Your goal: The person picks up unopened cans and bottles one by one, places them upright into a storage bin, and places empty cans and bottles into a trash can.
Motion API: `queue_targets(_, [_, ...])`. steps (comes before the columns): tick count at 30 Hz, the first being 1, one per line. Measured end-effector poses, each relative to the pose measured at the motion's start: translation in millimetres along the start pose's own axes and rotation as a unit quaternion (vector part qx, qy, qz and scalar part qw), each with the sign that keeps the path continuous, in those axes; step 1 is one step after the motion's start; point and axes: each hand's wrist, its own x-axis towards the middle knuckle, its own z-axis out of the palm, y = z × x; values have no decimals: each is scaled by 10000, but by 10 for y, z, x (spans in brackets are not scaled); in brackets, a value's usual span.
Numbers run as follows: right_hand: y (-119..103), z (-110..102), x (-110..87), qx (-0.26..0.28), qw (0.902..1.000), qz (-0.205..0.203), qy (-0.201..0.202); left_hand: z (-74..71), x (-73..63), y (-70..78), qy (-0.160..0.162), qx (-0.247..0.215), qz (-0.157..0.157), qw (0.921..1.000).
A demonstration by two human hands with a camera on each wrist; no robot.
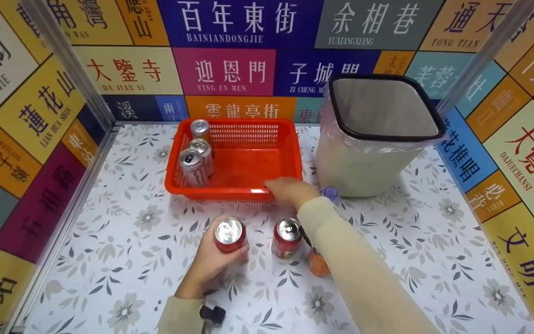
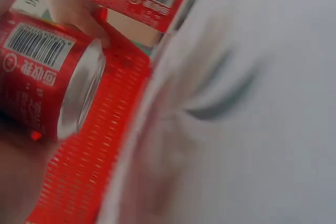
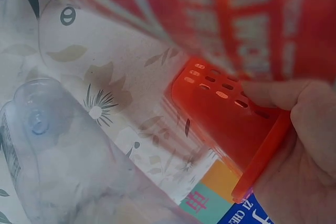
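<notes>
My left hand (image 1: 212, 260) is wrapped round a red drink can (image 1: 229, 234), its silver top facing up; whether it touches the table I cannot tell. The left wrist view shows this can's barcode (image 2: 39, 45). At the front right corner of the red plastic basket (image 1: 230, 191), my right hand (image 1: 290, 189) grips the rim, with the thumb against the slotted wall (image 3: 220, 95) in the right wrist view. Another red can (image 1: 287, 241) stands upright between my forearms. Several cans (image 1: 196, 168) stand along the basket's left side.
A pale bin (image 1: 364, 162) with a dark rim and plastic liner stands right of the basket. A clear plastic bottle (image 3: 79, 150) lies near my right wrist. An orange-coloured thing (image 1: 319, 264) is partly hidden by my right sleeve. Printed panels (image 1: 225, 72) enclose the table.
</notes>
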Motion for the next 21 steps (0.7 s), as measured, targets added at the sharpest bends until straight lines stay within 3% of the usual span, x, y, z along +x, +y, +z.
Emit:
queue_targets(4, [15, -11, -3, -476, 9985, -259, -6, -28, 95, 210, 273, 0, 72, 9996])
queue_targets(8, [7, -11, -9, -364, 9990, -249, 15, -60, 214, 356, 501, -149, 431, 9977])
queue_targets(16, [-12, 2, -32, -60, 9999, -70, 48, -79, 471, 518, 782, -89, 792, 9937])
queue_targets(21, [-2, -2, 0, -427, 9984, -367, 34, -88, 659, 599, 1029, -247, 793, 9912])
